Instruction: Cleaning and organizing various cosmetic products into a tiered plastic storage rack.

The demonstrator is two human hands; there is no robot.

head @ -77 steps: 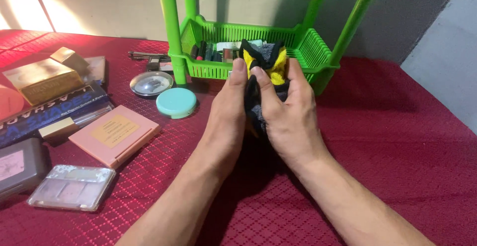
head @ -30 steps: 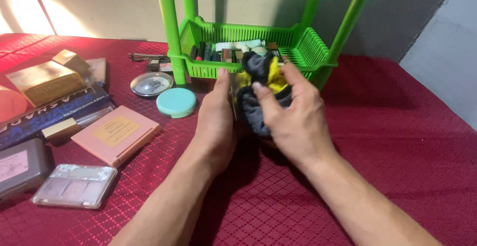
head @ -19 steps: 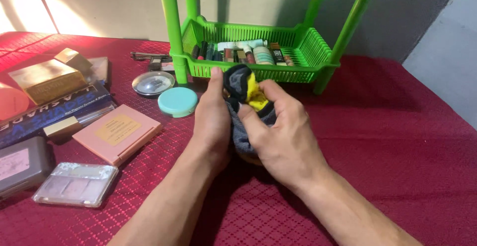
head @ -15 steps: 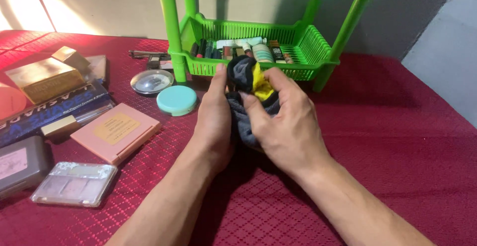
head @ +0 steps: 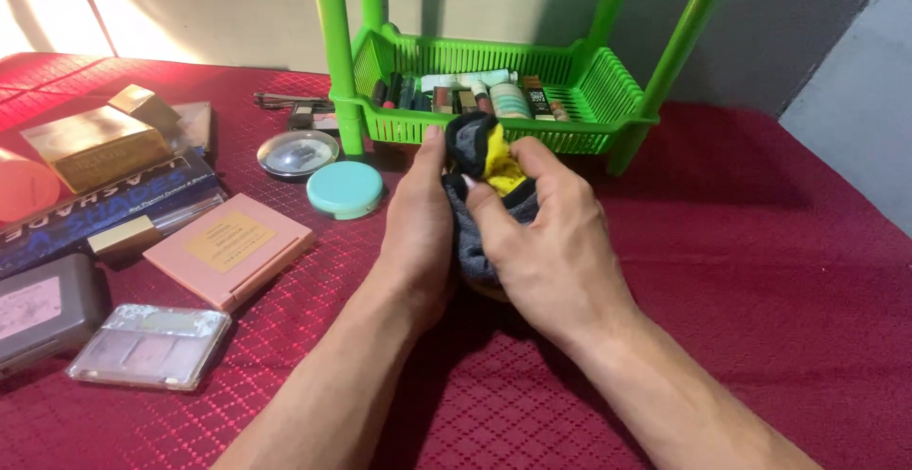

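Left of the green plastic lattice rack (head: 579, 90): a clear-lidded eyeshadow palette (head: 150, 346), a flat pink compact (head: 229, 248) and a round teal compact (head: 345, 190) on the red quilted cloth (head: 760, 271). In front of the rack, the left hand (head: 418, 233) and right hand (head: 546, 242) close around a bunched grey-and-yellow cloth (head: 484, 176). It looks soft, light and easily crushed; any fold offers grip. Whatever it wraps is hidden, and the rack's small bottles are indistinct.

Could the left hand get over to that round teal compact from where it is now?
Probably yes. The teal compact lies just beside the left hand with only bare red cloth between them, but that hand presses against the grey and yellow cloth and would have to let go.
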